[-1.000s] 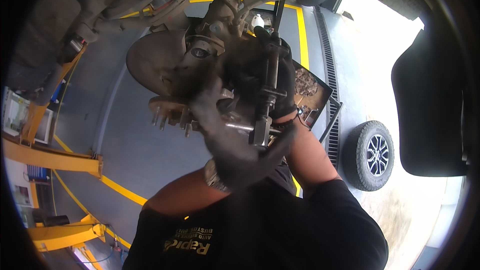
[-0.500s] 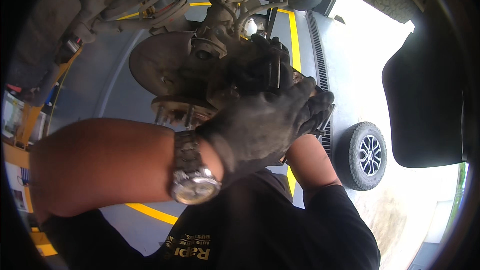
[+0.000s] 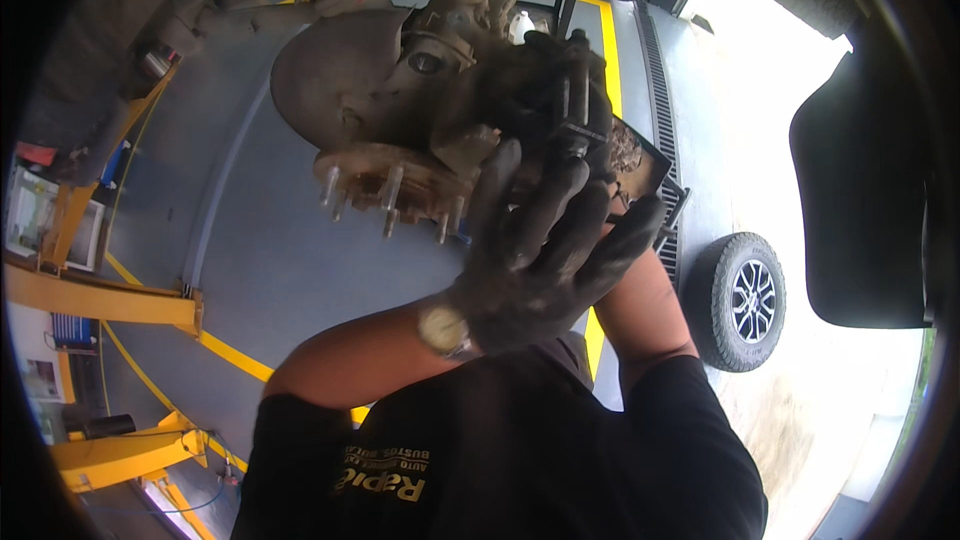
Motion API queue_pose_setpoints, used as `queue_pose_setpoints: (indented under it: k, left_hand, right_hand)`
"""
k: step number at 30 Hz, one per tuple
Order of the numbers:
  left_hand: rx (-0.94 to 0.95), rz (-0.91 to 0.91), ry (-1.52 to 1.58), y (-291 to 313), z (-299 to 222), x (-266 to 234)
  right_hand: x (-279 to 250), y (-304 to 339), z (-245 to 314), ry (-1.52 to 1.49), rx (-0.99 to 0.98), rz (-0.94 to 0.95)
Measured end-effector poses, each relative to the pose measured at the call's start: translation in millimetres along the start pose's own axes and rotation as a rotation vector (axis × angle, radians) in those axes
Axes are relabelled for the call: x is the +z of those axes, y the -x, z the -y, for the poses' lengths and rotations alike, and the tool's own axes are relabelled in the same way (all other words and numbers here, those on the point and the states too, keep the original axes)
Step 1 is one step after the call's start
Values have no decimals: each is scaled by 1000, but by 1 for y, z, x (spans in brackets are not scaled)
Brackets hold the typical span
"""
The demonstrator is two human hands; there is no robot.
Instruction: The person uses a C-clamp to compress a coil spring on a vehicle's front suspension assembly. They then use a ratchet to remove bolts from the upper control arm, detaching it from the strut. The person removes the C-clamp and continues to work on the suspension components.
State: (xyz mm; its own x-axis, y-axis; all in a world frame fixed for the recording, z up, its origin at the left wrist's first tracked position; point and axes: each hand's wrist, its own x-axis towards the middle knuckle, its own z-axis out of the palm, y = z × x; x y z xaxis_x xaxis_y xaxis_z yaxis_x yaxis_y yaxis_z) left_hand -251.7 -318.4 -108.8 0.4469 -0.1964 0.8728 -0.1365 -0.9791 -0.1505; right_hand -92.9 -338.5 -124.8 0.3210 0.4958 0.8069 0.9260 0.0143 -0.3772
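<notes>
Looked up at a rusty hub (image 3: 390,175), studs pointing down. Spotted a loose wheel (image 3: 745,300) lying on the floor, well right of the hub and below it. Found the caliper (image 3: 560,90) just right of the hub and touching it, long axis running roughly up and down. Caught the gloved left hand (image 3: 540,250) right below the caliper, fingers (image 3: 497,190) spread and stretched up, tips at its lower edge, gripping nothing. Followed the right forearm (image 3: 640,310) rising behind that glove toward the caliper's right side. Couldn't tell the right hand's grip, hidden as it was. Judged the left hand the nearer, with the caliper straight above it. Noted a watch (image 3: 445,328) on the left wrist.
</notes>
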Motion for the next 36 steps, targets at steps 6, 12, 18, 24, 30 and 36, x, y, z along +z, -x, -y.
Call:
queue_pose_setpoints:
  k: [6,12,18,24,30,36]
  left_hand:
    - [152,-105,116,-7,17,10]
    - [512,54,166,-6,54,6]
    - [659,165,201,-17,66,-1]
    - [758,212,219,-40,69,-3]
    - [134,-38,137,-5,53,-2]
    - [-306,61,218,13,31,1]
  right_hand:
    - [-7,-1,0,-78,14,9]
    - [20,18,-28,-968,365,-67]
    - [5,2,-14,-460,319,60]
    - [0,-1,-10,118,204,123]
    - [30,13,-34,-337,277,-28]
    - [42,13,-41,-312,248,-183]
